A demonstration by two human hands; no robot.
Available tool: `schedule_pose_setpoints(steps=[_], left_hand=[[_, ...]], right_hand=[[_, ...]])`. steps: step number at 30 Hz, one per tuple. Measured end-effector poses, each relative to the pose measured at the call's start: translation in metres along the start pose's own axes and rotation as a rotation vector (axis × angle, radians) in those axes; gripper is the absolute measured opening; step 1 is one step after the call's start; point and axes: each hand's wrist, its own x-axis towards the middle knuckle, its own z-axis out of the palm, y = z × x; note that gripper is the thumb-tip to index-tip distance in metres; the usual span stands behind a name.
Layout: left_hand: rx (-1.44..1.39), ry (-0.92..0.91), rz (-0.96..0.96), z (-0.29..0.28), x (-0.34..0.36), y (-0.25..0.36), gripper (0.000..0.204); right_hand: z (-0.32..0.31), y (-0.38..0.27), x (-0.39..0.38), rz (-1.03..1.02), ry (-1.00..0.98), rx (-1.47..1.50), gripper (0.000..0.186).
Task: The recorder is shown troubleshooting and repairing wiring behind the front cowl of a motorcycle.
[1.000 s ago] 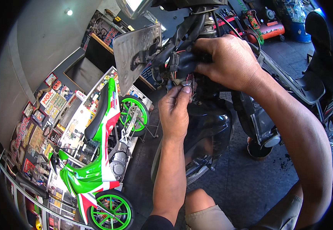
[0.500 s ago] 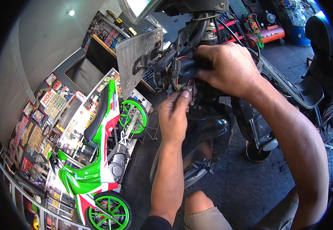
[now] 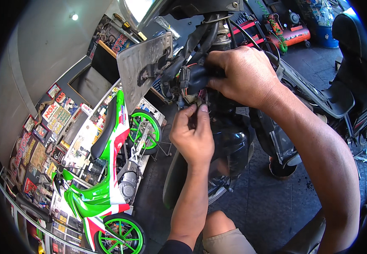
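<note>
In front of me stands a motorcycle's bared front end with a dark wiring harness hanging at its steering column. My right hand [image 3: 245, 76] is closed, thumb and fingers pinching a black rubber boot [image 3: 197, 78] on the harness. Beside the boot sits a dark plug connector [image 3: 184, 78] with thin coloured wires. Just below, my left hand [image 3: 194, 137] has its thumb and forefinger raised to the thin wires [image 3: 200, 96], pinching at their lower ends. The fingertips cover the exact spot they hold.
A scuffed metal plate [image 3: 139, 70] juts out left of the harness, below the headlight [image 3: 139, 9]. The black front fender [image 3: 230, 142] lies beneath my hands. A green motorbike [image 3: 94, 190] stands left by crowded shelves. At back right are a red compressor [image 3: 291, 37] and another motorcycle's seat [image 3: 352, 46].
My left hand has turned and dropped slightly, its thumb now straighter and farther apart from the forefinger. The right hand keeps its grip. The whole view has shifted a little.
</note>
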Motion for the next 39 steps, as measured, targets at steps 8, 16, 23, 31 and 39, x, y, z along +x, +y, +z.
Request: schedule_pose_setpoints(steps=[8,16,23,31,39], left_hand=[[-0.629,-0.268,-0.595,-0.024,0.028,-0.001,0.013],[-0.679,-0.305,-0.664,-0.028,0.033,-0.004,0.014],[-0.643,-0.311,-0.657,-0.026,0.031,-0.003,0.015],[-0.628,-0.263,-0.603,-0.023,0.027,-0.002,0.016],[-0.616,-0.212,-0.542,-0.022,0.021,-0.005,0.021]], right_hand=[[0.001,0.000,0.000,-0.010,0.009,-0.017,0.031],[0.005,0.002,-0.001,-0.037,0.054,-0.007,0.032],[0.003,0.001,-0.001,-0.024,0.028,-0.025,0.033],[0.003,0.000,-0.002,-0.016,0.037,-0.014,0.032],[0.004,0.002,-0.003,-0.037,0.083,-0.009,0.029]])
